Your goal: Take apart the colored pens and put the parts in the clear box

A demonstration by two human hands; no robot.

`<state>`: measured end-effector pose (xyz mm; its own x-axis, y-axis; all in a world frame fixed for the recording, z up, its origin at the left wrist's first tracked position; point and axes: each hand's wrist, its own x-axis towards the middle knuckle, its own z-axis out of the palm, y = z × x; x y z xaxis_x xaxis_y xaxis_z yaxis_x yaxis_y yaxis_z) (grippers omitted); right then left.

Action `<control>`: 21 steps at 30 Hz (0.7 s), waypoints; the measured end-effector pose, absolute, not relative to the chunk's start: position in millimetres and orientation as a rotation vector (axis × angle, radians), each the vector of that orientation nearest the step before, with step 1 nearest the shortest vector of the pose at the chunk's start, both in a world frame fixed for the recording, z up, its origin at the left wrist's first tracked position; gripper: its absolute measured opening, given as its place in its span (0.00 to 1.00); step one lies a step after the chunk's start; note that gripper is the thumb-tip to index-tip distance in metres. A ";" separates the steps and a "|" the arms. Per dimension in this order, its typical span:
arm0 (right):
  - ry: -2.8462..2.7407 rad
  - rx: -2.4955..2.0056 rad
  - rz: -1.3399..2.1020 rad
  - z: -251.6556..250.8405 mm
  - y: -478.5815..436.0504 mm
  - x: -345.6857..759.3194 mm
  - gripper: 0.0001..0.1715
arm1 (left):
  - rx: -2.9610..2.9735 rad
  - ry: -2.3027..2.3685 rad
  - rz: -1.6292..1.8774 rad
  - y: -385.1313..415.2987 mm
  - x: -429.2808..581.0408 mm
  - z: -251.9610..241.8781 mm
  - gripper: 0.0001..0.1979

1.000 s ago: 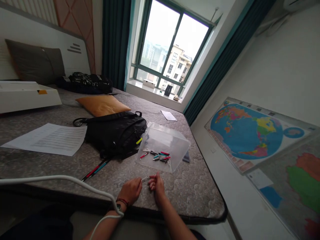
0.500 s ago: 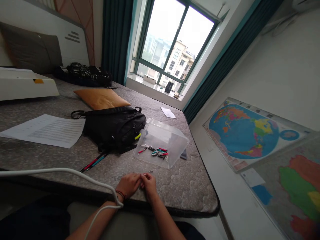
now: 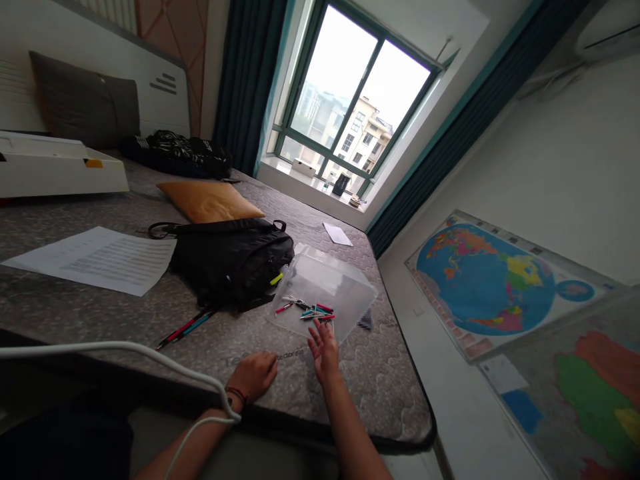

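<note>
My left hand [image 3: 254, 377] is curled closed just above the mattress near its front edge; whatever it may hold is hidden by the fingers. To its right, my right hand [image 3: 324, 349] reaches forward with fingers spread and nothing in them. Its fingertips are at the near side of a clear plastic bin [image 3: 350, 280]. Several pen parts [image 3: 317, 311] in red, teal, white and black lie loosely in the bin. A red and a teal pencil-like pair of rods [image 3: 186, 329] lies on the mattress to the left, beside the backpack.
A black backpack [image 3: 233, 263] sits left of the bin, with a printed sheet [image 3: 100, 260] and an orange envelope [image 3: 210, 201] around it. A white cable [image 3: 150, 353] crosses the front left to my left wrist. The mattress [image 3: 380, 393] ends close to my body.
My hands were together at the fingertips; now they are apart. The right hand has moved forward to the bin and opened, while the left stays low and closed.
</note>
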<state>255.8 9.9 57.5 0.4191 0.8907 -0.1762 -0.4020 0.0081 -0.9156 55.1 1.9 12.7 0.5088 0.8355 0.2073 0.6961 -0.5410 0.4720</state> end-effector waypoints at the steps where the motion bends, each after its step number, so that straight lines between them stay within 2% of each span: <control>1: -0.562 -1.215 1.065 46.6 2.6 254.8 0.35 | 2.423 1.280 0.596 1.8 55.2 12.3 0.15; 3: -0.699 -1.368 0.989 18.4 -15.2 248.4 0.32 | 2.413 1.289 0.595 1.7 55.7 11.4 0.15; 6: -1.077 -1.555 0.853 -12.6 -35.9 234.1 0.18 | 2.387 1.316 0.564 1.0 56.5 10.8 0.12; 8: -1.256 -1.602 0.779 -15.0 -40.0 224.7 0.17 | 2.364 1.334 0.536 0.4 56.5 11.5 0.12; 13: -1.362 -1.553 1.009 7.5 -30.3 207.4 0.17 | 2.352 1.320 0.459 -0.6 54.5 15.3 0.19; 21: -1.443 -1.540 1.028 5.1 -26.6 207.8 0.12 | 2.385 1.247 0.411 -1.2 52.5 17.4 0.22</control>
<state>207.8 -26.6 5.1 0.0316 0.9982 -0.0502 0.3738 -0.0583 -0.9257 52.5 -1.2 17.4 0.5551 0.8292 0.0663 0.7063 -0.5119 0.4890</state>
